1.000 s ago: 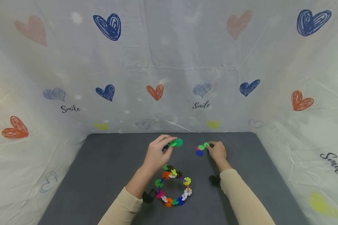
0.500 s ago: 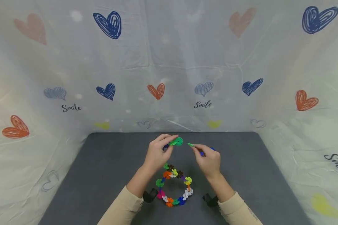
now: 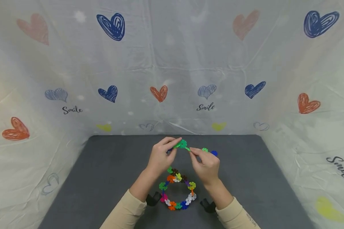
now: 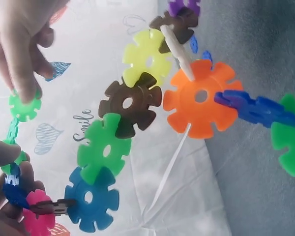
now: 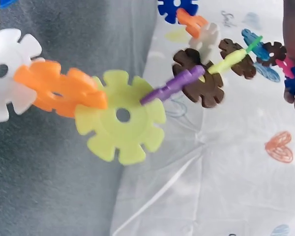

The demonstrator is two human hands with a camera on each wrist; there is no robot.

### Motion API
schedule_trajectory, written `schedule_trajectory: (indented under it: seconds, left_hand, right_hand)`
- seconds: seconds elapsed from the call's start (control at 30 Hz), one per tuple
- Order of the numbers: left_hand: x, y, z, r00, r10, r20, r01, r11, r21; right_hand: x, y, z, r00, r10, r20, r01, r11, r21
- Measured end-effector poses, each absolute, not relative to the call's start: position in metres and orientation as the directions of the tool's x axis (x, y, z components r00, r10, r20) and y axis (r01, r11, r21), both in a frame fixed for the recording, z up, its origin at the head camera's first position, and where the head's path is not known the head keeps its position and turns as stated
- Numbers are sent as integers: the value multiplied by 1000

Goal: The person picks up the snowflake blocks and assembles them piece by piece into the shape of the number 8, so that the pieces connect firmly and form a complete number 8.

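Observation:
Notched plastic discs, linked by their slots, form a colourful ring (image 3: 172, 206) on the grey table. From its far side a chain of discs rises to my left hand (image 3: 160, 154), which pinches it near a green disc (image 3: 182, 144). My right hand (image 3: 206, 163) pinches another green disc (image 4: 24, 107) between thumb and fingertips. That disc's edge meets the green end of the chain; whether the slots are engaged, I cannot tell. In the left wrist view, the chain includes a pink disc (image 4: 38, 216) and a teal disc (image 4: 91, 199). My right hand is mostly cut off in the right wrist view.
Behind my right hand lie a loose green disc (image 3: 205, 149) and a blue disc (image 3: 214, 153), partly hidden. A white cloth (image 3: 183, 95) printed with hearts hangs behind the grey table (image 3: 109, 178). Black wrist cameras (image 3: 153, 199) sit near the ring.
My right hand has picked a green disc from the loose pieces at the back right and moved it left to the chain's end. My left hand has stayed nearly still.

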State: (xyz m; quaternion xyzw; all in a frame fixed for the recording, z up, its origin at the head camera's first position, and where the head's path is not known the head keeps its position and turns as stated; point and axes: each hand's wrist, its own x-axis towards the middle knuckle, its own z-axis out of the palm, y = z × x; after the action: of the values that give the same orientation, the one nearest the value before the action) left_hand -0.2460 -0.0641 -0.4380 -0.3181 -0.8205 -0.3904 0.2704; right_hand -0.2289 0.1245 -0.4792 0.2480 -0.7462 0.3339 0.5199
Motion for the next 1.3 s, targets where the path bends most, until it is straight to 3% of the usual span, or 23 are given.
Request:
schedule_trajectory:
  seconds: [0.4,0.57,0.7,0.8,0.9,1.0,1.07,1.13,1.3]
  left_hand:
    - [-245,-57,-434,-605,329,725,765,493,415]
    - [-245,-53,-433,-655,322,684,729,508,459]
    - [-246,-53,-433,-705,311,638,685,532,498]
    - [-247,-55,-432,-729,315,608,666,534,521]
    - [-248,-58,-431,-755,320,572,641,542,543]
    - [-249,-60,-429,-787,319,528,605,566,559]
    - [-248,-61,-429,-806,319,498,582,578,573]
    - [-248,-61,-429,-821,323,471,565,577,590]
    - [-248,-60,-429,-835,334,436,548,557,624]
  right_hand:
    - [-229,121,-473,-249,-38,968,-711,686,-155]
    - [-232,123,-477,-278,-34,960,-693,699,-176]
    - [-238,139,-485,-400,-63,914,-690,677,-256]
    - [-249,167,-499,-568,27,822,-606,663,-441]
    - [-264,202,-522,-791,183,584,-324,684,-654]
    - [-278,229,-551,-943,236,236,15,737,-675]
    - [-285,240,-568,-975,208,74,123,792,-598]
    - [-290,246,-580,-983,182,-3,155,826,-542]
    - [-293,247,-587,-979,203,5,165,808,-565]
